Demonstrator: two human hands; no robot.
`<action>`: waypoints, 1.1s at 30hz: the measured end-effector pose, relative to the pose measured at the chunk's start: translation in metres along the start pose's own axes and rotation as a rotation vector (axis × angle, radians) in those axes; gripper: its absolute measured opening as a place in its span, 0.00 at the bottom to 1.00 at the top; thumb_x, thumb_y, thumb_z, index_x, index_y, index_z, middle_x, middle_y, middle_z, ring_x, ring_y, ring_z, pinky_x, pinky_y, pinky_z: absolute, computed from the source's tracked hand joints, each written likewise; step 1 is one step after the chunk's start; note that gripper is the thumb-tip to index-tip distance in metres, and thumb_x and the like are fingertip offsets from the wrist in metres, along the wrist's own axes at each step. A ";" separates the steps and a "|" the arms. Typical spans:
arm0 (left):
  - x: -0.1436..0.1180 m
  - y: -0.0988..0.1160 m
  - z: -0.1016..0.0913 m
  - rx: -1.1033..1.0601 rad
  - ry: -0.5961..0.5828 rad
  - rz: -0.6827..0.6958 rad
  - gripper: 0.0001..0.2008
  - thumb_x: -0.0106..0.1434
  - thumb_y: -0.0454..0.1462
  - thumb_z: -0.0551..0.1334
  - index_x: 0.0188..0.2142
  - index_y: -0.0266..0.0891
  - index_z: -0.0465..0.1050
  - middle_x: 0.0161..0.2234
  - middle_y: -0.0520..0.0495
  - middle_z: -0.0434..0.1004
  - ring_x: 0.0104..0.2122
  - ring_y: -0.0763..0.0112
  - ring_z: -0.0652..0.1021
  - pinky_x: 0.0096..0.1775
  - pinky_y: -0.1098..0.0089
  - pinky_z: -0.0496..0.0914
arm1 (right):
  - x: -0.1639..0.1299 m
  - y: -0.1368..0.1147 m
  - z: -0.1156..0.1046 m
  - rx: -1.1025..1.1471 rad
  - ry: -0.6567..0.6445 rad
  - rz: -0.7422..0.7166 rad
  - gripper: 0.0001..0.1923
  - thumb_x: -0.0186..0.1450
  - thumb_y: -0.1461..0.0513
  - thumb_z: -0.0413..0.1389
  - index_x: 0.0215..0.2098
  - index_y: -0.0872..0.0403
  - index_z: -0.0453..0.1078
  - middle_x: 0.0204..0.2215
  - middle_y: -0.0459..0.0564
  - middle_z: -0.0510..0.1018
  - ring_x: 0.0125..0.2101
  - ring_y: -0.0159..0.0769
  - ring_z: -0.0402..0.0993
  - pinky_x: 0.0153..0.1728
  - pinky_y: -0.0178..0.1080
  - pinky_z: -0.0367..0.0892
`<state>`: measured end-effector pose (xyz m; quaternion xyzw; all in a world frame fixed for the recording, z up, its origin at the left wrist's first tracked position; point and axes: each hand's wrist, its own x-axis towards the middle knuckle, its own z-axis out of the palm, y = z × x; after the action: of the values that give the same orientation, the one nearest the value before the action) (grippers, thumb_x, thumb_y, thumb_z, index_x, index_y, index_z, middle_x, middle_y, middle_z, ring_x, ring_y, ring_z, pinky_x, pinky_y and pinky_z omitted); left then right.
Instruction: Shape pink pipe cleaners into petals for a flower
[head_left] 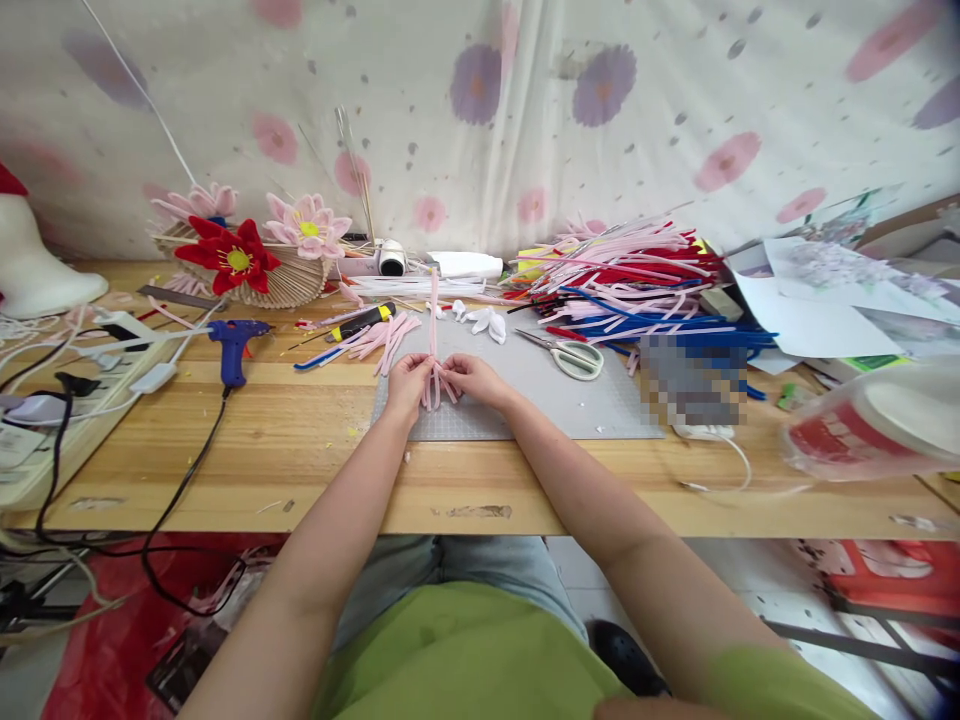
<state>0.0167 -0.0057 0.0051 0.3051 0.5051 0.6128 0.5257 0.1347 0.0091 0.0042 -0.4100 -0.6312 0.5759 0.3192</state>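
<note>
My left hand (409,386) and my right hand (474,380) meet over the grey cutting mat (525,410), both with fingers pinched. Between them they grip a small bunch of pink pipe cleaners (433,318). One part stands up above my fingers, and several ends fan out below. How the stems join is hidden by my fingertips. White fuzzy petal shapes (487,323) lie on the mat just beyond my hands. To the left rest short pink pipe cleaner pieces (379,340) and a yellow and black utility knife (362,322). Scissors with pale handles (576,360) lie to the right.
A blue glue gun (232,350) stands at left, its cord hanging over the table edge near a power strip (97,400). Finished pipe cleaner flowers (236,260) sit behind. Heaped pipe cleaners (622,270), papers (817,310) and a cup (877,425) occupy the right.
</note>
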 end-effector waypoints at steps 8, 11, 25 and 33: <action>0.001 -0.002 -0.001 -0.004 -0.006 0.005 0.13 0.39 0.38 0.66 0.24 0.35 0.66 0.20 0.53 0.69 0.19 0.77 0.70 0.25 0.73 0.63 | 0.001 0.006 -0.001 -0.004 -0.006 -0.037 0.15 0.54 0.53 0.54 0.26 0.56 0.59 0.16 0.40 0.68 0.14 0.23 0.62 0.15 0.28 0.57; 0.002 -0.003 -0.002 -0.029 0.001 0.014 0.12 0.39 0.37 0.66 0.23 0.35 0.66 0.19 0.53 0.69 0.20 0.78 0.69 0.26 0.74 0.63 | 0.002 0.007 0.000 -0.039 0.006 -0.076 0.14 0.55 0.53 0.53 0.26 0.56 0.59 0.14 0.39 0.66 0.13 0.23 0.61 0.15 0.28 0.57; 0.002 -0.001 -0.002 -0.065 -0.002 0.011 0.13 0.38 0.37 0.66 0.23 0.34 0.66 0.18 0.53 0.70 0.19 0.77 0.70 0.26 0.73 0.64 | 0.004 0.009 0.001 -0.042 0.036 -0.038 0.12 0.55 0.55 0.53 0.27 0.55 0.59 0.16 0.40 0.66 0.15 0.24 0.63 0.16 0.29 0.61; 0.003 -0.002 -0.001 -0.126 0.044 0.002 0.11 0.40 0.34 0.65 0.22 0.34 0.65 0.19 0.51 0.71 0.20 0.76 0.71 0.27 0.73 0.65 | 0.005 0.010 0.004 -0.164 0.047 -0.097 0.12 0.55 0.54 0.52 0.26 0.55 0.59 0.16 0.41 0.67 0.15 0.24 0.62 0.17 0.28 0.59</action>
<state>0.0155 -0.0038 0.0026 0.2585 0.4767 0.6503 0.5320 0.1302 0.0115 -0.0067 -0.4170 -0.6878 0.4961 0.3268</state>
